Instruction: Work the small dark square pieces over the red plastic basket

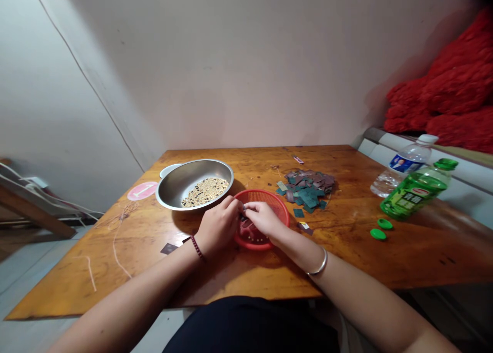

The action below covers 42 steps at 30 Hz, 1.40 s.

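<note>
Over the left part of a red plastic basket (pixel 283 201), my left hand (pixel 220 220) and my right hand (pixel 264 219) meet with their fingertips pinched together. Both are closed around a small dark piece between them, too small and covered to name. Several pale beads and some dark red material lie in the basket. Left of it, a steel bowl (pixel 169 191) sits tilted, with cream and black beads (pixel 208 191) gathered on its lower side. A heap of green and brown square pieces (pixel 310 186) is spread to the right of the basket.
On the right stand a clear water bottle (pixel 404 165) and a green drink bottle (pixel 418 191), with two green caps (pixel 378 234) nearby. A pink round card (pixel 141 190) and loose string (pixel 115 245) lie at left. Red bundles (pixel 450 86) are piled behind the bottles.
</note>
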### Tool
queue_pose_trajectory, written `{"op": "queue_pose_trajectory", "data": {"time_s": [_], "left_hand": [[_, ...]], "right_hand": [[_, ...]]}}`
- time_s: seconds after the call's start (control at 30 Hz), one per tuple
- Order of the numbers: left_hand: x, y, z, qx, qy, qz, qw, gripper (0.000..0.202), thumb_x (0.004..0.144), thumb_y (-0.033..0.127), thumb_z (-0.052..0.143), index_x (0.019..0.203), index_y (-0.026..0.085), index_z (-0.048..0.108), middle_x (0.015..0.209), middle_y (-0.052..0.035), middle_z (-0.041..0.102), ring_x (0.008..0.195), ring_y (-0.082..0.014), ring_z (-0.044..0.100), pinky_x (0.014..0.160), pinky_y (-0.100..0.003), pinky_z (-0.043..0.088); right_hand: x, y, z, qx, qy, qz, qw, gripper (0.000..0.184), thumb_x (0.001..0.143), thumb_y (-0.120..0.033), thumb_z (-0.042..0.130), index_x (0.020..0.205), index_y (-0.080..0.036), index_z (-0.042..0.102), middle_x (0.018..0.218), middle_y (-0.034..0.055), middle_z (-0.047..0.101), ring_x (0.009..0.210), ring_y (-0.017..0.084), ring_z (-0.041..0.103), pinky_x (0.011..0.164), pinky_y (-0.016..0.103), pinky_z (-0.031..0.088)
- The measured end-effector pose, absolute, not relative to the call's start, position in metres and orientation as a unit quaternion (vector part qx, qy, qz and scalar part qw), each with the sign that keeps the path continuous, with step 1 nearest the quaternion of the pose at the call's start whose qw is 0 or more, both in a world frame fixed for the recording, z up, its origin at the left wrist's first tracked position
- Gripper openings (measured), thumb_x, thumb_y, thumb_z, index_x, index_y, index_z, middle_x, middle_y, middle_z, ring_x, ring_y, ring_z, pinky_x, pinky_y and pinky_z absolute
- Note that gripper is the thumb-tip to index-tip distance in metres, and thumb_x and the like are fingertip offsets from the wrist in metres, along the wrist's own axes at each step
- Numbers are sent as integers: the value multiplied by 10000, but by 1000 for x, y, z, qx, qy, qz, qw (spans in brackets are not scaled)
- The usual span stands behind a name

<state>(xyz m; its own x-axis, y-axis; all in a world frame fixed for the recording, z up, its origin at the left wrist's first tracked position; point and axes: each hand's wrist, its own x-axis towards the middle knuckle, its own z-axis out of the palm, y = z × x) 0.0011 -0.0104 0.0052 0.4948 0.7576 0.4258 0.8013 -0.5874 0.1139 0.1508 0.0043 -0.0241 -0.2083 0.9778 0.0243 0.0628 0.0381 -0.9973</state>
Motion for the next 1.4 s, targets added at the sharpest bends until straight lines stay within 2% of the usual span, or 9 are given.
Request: {"op": "queue_pose_trajectory", "data": {"time_s": [0.77, 1.4], "left_hand": [[1, -10, 4, -865, -452, -214, 37, 165, 898, 220, 358, 931, 203, 519, 940, -22, 551, 740, -119, 556, 610, -230, 424], [1, -10, 5, -867, -451, -206, 40, 168, 899, 224, 351, 930, 196, 514, 938, -23, 545, 745, -124, 551, 614, -237, 422]], "right_hand": [[151, 5, -26, -447, -575, 528, 437, 184, 724, -177, 477, 734, -145, 657, 686, 14, 638, 629, 132, 577, 604, 230, 438], [150, 4, -24, -454, -568, 534, 433, 184, 745, -140, 462, 717, -146, 643, 652, 8, 627, 581, 109, 577, 559, 195, 433]]}}
